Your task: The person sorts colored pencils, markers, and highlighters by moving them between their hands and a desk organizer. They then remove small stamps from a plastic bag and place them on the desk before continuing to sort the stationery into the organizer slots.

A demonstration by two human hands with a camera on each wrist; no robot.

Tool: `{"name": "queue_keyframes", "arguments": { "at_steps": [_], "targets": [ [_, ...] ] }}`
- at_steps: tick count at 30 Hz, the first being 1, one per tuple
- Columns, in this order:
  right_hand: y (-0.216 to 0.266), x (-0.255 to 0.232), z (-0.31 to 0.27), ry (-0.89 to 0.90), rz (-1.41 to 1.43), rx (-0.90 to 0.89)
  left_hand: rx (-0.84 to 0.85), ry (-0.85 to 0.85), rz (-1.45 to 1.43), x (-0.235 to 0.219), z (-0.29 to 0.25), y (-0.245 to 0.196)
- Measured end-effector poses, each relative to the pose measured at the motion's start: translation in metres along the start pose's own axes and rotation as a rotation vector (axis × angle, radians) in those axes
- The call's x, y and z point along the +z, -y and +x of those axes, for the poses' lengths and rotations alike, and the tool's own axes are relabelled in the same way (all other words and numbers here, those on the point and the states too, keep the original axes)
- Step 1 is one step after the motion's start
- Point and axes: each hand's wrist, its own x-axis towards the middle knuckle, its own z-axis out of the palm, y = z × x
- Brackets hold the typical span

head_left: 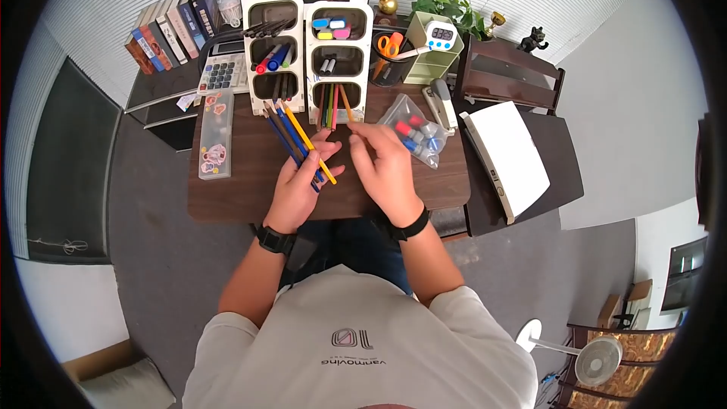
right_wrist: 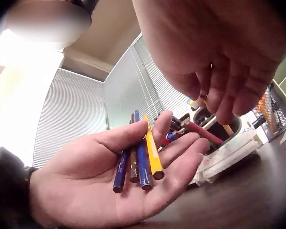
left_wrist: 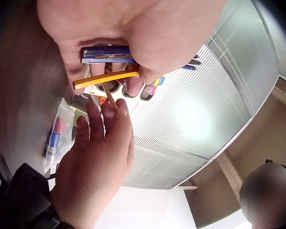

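My left hand holds several pencils across its palm, the thumb pressing over them. Among them are a yellow pencil, two blue pencils and a brown pencil. In the head view they point up toward the white two-column desk organizer. My right hand pinches the near end of an orange-brown pencil between thumb and fingers. That pencil's far end lies in the organizer's lower right compartment, beside several other coloured pencils.
Left of the organizer are a calculator and a clear stickered case. At its right stand a mesh pen cup, a green holder with a timer, a stapler and a bag of coloured bottles.
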Motion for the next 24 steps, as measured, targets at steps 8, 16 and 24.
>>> {"name": "queue_keyframes", "arguments": {
  "at_steps": [8, 16, 24],
  "targets": [
    [0.005, 0.004, -0.013, 0.014, 0.111, 0.103, -0.022, 0.018, -0.041, -0.005, 0.0, 0.005],
    [0.01, 0.004, -0.046, 0.217, 0.065, 0.148, -0.025, 0.066, 0.175, -0.005, 0.0, 0.002],
    [0.015, -0.028, -0.043, -0.218, 0.373, 0.273, -0.066, -0.037, -0.009, -0.005, 0.001, 0.003]
  ]
}}
